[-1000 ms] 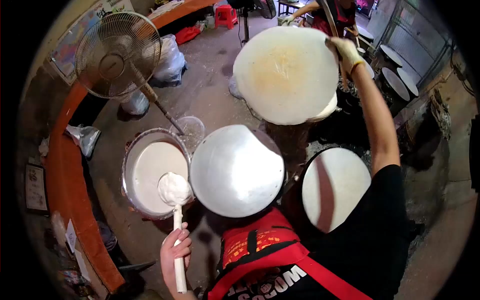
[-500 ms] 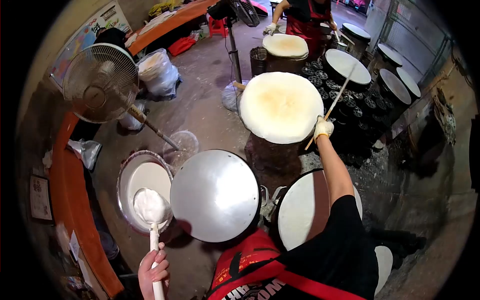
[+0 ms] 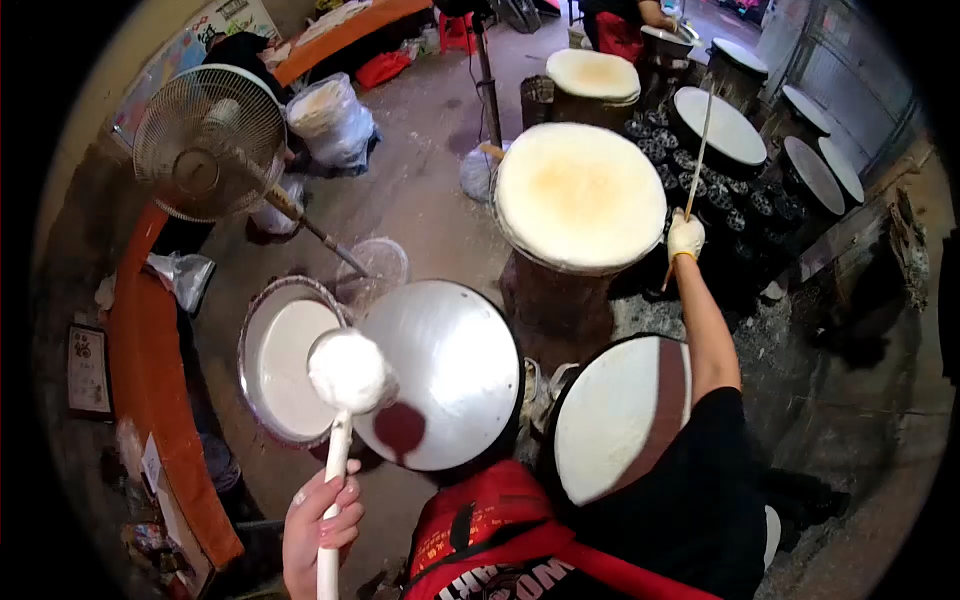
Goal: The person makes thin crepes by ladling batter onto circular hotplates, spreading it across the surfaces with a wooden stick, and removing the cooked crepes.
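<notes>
My left hand [image 3: 322, 522] is wrapped round the pale handle of a ladle [image 3: 348, 372] coated in white batter. The ladle head is raised over the gap between a pot of batter [image 3: 292, 350] and a bare round metal griddle [image 3: 440, 375]. Further right, my gloved right hand [image 3: 686, 236] grips a long thin stick [image 3: 703, 150], held upright beside a stack of round pale sheets [image 3: 580, 195]. A second round griddle bearing a pale layer [image 3: 605, 425] lies below my right forearm.
A standing fan [image 3: 208, 150] is at the left, near an orange bench [image 3: 150, 390]. Several round griddles [image 3: 720, 125] and black perforated cylinders stand at the right back. A co-worker in a red apron [image 3: 618, 35] is at the top, by a bowl.
The pale sheet raised near my right hand a second ago now lies flat on the stack. My right hand has moved back from it with the stick. The ladle has moved towards the bare griddle.
</notes>
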`<state>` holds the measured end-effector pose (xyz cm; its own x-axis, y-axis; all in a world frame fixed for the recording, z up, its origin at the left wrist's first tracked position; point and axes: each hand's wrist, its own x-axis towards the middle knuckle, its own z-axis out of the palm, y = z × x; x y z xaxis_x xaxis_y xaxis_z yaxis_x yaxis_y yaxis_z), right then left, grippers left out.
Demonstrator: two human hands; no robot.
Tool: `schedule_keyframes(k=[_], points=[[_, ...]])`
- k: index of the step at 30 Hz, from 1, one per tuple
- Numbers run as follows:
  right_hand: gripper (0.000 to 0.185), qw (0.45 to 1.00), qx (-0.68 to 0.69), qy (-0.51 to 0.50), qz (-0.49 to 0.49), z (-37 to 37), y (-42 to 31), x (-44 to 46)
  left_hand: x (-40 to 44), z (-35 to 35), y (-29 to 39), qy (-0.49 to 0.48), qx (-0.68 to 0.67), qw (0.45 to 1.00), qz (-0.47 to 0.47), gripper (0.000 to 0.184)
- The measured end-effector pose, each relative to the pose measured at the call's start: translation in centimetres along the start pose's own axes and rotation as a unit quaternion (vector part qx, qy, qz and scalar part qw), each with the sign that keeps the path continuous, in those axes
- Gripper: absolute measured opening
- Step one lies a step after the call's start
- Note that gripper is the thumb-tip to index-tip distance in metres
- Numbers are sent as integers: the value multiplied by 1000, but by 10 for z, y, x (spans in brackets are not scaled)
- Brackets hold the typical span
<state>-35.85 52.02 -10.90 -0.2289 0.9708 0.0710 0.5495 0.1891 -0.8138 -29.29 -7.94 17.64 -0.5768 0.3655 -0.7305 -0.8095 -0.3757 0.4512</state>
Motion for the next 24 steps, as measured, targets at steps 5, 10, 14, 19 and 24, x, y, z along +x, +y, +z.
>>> schedule_keyframes(k=[5, 10, 14, 19, 24], points=[[26, 906, 264, -306, 128, -40, -13, -84, 24, 4, -5, -23, 122, 991, -48, 27], [26, 835, 223, -479, 153, -95, -29, -240, 108, -19, -14, -65, 280, 953, -95, 24], [42, 888, 178, -421, 57, -94, 15, -348, 209, -48, -61, -61, 596, 790, 130, 19], [47, 965, -121, -198, -123, -102, 19, -487, 263, -85, -33, -18, 696, 571, 434, 19], [50, 973, -182, -134, -35, -81, 33, -593, 256, -100, 24, -28, 664, 482, 571, 19]])
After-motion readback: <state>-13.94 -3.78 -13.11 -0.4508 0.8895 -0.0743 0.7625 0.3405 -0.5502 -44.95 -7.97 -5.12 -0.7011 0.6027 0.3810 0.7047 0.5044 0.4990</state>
